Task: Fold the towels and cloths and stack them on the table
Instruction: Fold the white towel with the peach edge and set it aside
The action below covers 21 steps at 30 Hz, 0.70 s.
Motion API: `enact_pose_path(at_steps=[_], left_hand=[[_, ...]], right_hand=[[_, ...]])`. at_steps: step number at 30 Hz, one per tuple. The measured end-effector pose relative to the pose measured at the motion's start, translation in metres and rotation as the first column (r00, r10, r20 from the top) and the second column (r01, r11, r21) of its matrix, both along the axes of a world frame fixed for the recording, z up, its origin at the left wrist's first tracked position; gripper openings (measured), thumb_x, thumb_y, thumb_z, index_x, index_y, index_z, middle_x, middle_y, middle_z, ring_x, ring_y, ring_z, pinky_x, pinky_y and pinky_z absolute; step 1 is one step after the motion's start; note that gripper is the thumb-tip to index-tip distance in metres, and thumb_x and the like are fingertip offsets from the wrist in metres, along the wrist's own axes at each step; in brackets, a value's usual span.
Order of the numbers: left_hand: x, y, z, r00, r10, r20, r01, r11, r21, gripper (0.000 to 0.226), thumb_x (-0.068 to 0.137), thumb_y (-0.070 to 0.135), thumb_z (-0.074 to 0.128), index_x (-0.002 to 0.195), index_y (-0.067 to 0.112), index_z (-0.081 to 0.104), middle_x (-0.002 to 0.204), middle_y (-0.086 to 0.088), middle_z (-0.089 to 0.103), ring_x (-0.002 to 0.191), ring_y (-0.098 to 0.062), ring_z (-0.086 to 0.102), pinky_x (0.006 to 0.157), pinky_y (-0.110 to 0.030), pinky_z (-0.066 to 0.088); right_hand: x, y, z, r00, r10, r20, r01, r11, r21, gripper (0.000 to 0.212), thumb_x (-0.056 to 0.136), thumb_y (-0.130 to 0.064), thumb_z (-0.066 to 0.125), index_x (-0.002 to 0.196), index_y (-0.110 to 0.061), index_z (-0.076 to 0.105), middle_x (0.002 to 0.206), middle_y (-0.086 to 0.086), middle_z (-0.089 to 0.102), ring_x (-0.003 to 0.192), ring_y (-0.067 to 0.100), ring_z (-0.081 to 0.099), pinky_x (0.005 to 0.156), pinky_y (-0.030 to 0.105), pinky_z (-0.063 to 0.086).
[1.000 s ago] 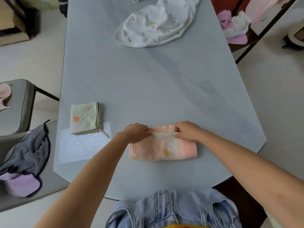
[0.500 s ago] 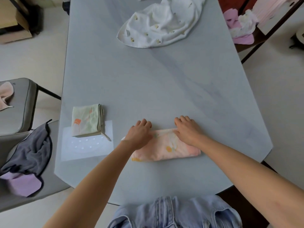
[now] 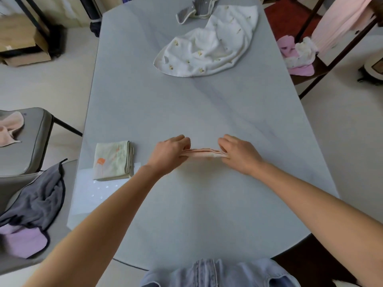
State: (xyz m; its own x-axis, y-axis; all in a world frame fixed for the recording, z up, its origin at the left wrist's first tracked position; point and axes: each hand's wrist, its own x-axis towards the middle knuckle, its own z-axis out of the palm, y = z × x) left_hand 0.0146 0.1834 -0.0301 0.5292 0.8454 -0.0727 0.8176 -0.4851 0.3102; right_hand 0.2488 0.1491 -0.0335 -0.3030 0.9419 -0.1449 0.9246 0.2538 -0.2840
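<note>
A person's left hand (image 3: pixel 169 153) and right hand (image 3: pixel 238 155) each pinch an end of a folded pink cloth (image 3: pixel 204 154), fingers curled over its edges, holding it edge-on at the middle of a grey table (image 3: pixel 207 112). A folded green cloth (image 3: pixel 112 160) lies left; a crumpled white towel (image 3: pixel 209 48) sits beyond.

On the pale grey marbled table (image 3: pixel 207 112), the folded peach-pink cloth (image 3: pixel 204 154) lies near the middle, between the left hand (image 3: pixel 169 154) and the right hand (image 3: pixel 240 155). Left of it, apart, sits the folded pale-green square cloth (image 3: pixel 113 160), partly on a white flat sheet (image 3: pixel 93 195). Behind, well apart (toward the far end), lies the crumpled white printed cloth (image 3: pixel 209 47), with the small grey-striped cloth (image 3: pixel 194 8) behind that.
</note>
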Motion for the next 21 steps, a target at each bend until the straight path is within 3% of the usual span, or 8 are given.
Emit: enact_pose_path(at_steps=[2,4,9,11,13,15,18,21], left_hand=[[-0.003,0.001,0.007,0.996,-0.067,0.056,0.053,0.972,0.229,0.016,0.074,0.013,0.071,0.086,0.016,0.06,0.084,0.002,0.059,0.074,-0.024,0.057,0.052,-0.027,0.035],[-0.007,-0.003,0.003,0.995,-0.099,0.02,0.088,0.949,0.303,0.02,0.069,0.01,0.074,0.083,0.016,0.06,0.081,0.001,0.058,0.07,-0.024,0.055,0.053,-0.029,0.04],[-0.011,-0.036,-0.044,0.972,-0.112,-0.205,0.151,0.971,0.186,0.037,0.054,0.007,0.083,0.084,0.02,0.066,0.078,0.002,0.059,0.068,-0.022,0.059,0.053,-0.028,0.043],[-0.012,-0.058,-0.065,0.971,-0.099,-0.22,0.131,0.982,0.137,0.04,0.053,0.007,0.085,0.086,0.021,0.067,0.075,0.003,0.057,0.066,-0.021,0.059,0.051,-0.028,0.042],[-0.013,-0.072,-0.074,0.98,-0.068,-0.185,0.088,0.991,0.101,0.039,0.059,0.009,0.083,0.092,0.021,0.068,0.077,0.003,0.057,0.068,-0.021,0.059,0.053,-0.029,0.043],[-0.018,-0.073,-0.076,0.983,-0.082,-0.162,0.099,0.991,0.095,0.027,0.071,0.021,0.075,0.097,0.022,0.069,0.081,0.004,0.059,0.073,-0.022,0.06,0.056,-0.031,0.044],[-0.024,-0.072,-0.071,0.996,-0.083,-0.043,0.088,0.988,0.123,0.025,0.088,0.039,0.048,0.088,0.022,0.067,0.084,0.006,0.061,0.075,-0.021,0.058,0.062,-0.03,0.043],[-0.003,-0.064,-0.062,0.977,0.061,0.203,-0.086,0.989,0.118,0.027,0.094,0.023,0.044,0.1,0.013,0.068,0.1,0.0,0.065,0.089,-0.024,0.06,0.073,-0.033,0.047]], right_hand=[[0.001,0.0,0.007,0.996,0.071,0.048,-0.08,0.97,0.229,0.027,0.065,-0.009,0.071,0.087,-0.013,0.055,0.087,0.006,0.055,0.082,0.029,0.058,0.051,0.032,0.04],[-0.001,-0.003,0.003,0.987,0.091,0.133,-0.127,0.946,0.298,0.035,0.058,-0.007,0.075,0.09,-0.012,0.062,0.083,0.007,0.057,0.076,0.028,0.06,0.05,0.033,0.046],[0.0,-0.025,-0.037,0.942,0.202,0.267,-0.252,0.952,0.171,0.036,0.052,-0.004,0.079,0.081,-0.015,0.061,0.08,0.006,0.058,0.072,0.027,0.06,0.051,0.032,0.047],[0.001,-0.045,-0.058,0.922,0.25,0.295,-0.287,0.954,0.09,0.036,0.052,-0.004,0.079,0.082,-0.017,0.064,0.082,0.005,0.059,0.073,0.025,0.061,0.05,0.031,0.045],[0.004,-0.058,-0.068,0.929,0.242,0.278,-0.271,0.96,0.068,0.025,0.066,-0.005,0.066,0.088,-0.016,0.065,0.088,0.004,0.061,0.079,0.025,0.062,0.051,0.031,0.047],[0.006,-0.063,-0.073,0.947,0.22,0.234,-0.248,0.964,0.096,0.032,0.075,-0.012,0.042,0.094,-0.015,0.068,0.093,0.004,0.064,0.084,0.025,0.064,0.054,0.031,0.049],[0.004,-0.065,-0.064,0.98,0.154,0.13,-0.176,0.967,0.186,0.031,0.085,-0.025,0.04,0.093,-0.015,0.068,0.095,0.004,0.066,0.088,0.024,0.064,0.067,0.035,0.051],[-0.004,-0.051,-0.063,0.999,0.005,0.042,-0.016,0.965,0.263,0.036,0.084,-0.027,0.04,0.102,-0.009,0.065,0.113,0.01,0.065,0.108,0.028,0.061,0.09,0.038,0.045]])
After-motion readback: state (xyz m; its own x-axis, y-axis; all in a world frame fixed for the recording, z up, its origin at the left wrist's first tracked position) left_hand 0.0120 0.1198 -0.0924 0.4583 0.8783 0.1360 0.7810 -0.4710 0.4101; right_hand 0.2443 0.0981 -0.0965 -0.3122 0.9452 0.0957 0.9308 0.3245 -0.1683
